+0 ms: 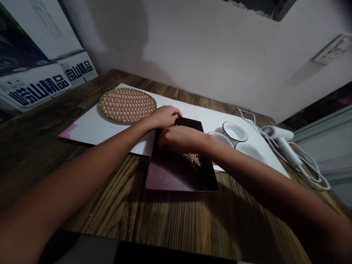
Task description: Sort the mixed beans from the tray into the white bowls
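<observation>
A dark rectangular tray [170, 176] lies on the wooden table [123, 212], partly over a white sheet [90, 126]. A heap of small pale beans [194, 160] rests in the tray. My left hand [165, 115] sits at the tray's far left corner, fingers curled down among beans there. My right hand [180, 139] lies over the middle of the tray, knuckles up, fingers bent under and hidden. What either hand holds, if anything, is out of sight.
A round woven mat [128, 104] lies on the sheet at the far left. Three white dishes [235, 131] stand right of the tray. A white hair dryer [277, 134] with its cord lies at the right. Printed boxes [41, 88] lean at the far left.
</observation>
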`<state>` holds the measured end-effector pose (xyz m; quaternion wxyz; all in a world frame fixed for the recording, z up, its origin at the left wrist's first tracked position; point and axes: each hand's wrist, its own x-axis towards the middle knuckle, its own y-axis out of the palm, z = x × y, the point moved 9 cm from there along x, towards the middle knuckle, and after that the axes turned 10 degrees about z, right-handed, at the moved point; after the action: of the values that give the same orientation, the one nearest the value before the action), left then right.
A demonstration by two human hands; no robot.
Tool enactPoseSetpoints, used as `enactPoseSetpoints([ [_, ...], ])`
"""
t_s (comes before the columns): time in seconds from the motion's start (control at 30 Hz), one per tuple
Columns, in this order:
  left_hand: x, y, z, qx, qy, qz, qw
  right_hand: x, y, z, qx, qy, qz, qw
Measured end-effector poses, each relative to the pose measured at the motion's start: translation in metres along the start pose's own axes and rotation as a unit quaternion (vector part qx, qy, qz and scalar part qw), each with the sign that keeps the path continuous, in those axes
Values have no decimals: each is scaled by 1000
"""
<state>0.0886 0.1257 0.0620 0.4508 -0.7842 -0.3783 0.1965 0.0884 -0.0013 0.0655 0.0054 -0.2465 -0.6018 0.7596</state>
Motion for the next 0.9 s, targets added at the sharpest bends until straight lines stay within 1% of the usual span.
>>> enactPoseSetpoints([
  [0.1, 0, 0, -1, 3, 0, 2, 1000, 1, 0, 0, -11, 4, -4, 1000],
  [0.23, 0, 0, -2, 3, -3, 7, 1000, -3, -7, 5, 42, -7, -15, 999],
  [0.37, -1, -1, -2, -1, 2, -4, 1000, -9, -10, 16, 79, 4, 13, 997],
  [0.5, -2, -1, -2, -5, 0, -8, 1000, -10, -2, 21, 47, 39, 64, 996],
  [0.6, -3, -1, -2, -6, -2, -8, 1000, -10, 6, 20, 4, 39, 82, 996],
  [0.77, -3, -1, -3, -5, -1, -7, 1000, -11, 13, 19, -20, 53, 78, 995],
  [0.83, -3, -1, -3, -2, -4, -8, 1000, -13, 11, 23, -27, 53, 70, 996],
  [0.9, -3, -1, -2, 0, -4, -9, 1000, -18, 4, 25, -16, 58, 53, 997],
])
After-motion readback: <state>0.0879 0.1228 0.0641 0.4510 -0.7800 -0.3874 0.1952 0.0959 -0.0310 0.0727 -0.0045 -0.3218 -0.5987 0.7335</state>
